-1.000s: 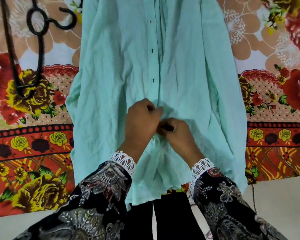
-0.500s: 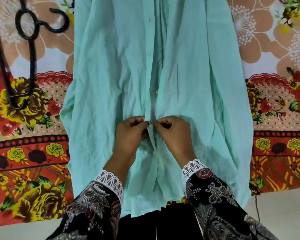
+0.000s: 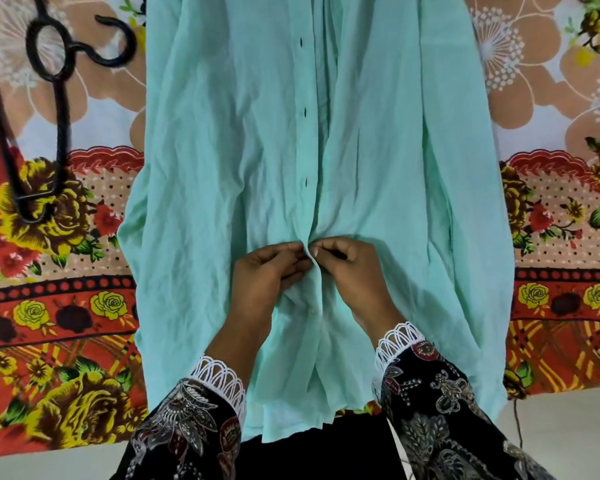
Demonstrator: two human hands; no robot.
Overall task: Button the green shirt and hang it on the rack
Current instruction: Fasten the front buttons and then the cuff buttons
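Head camera view looking down: a pale green shirt (image 3: 222, 168) lies spread flat, front up, on a floral bedsheet (image 3: 49, 306). Both hands meet at its central placket. The left hand (image 3: 260, 275) and right hand (image 3: 354, 271) each pinch a fold of fabric, fingers (image 3: 293, 249) narrow and closed on the cloth, fingertips nearly touching across the seam. Beyond the fingers, three dark buttonholes (image 3: 305, 113) run up the placket, unfastened. Nearer than the fingers, a small pale button (image 3: 313, 311) sits on the placket. Far left of the fingers, a black hanger (image 3: 61, 109) rests on the sheet beside the shirt. Black patterned sleeves (image 3: 430, 410) with white lace cuffs cover both wrists.
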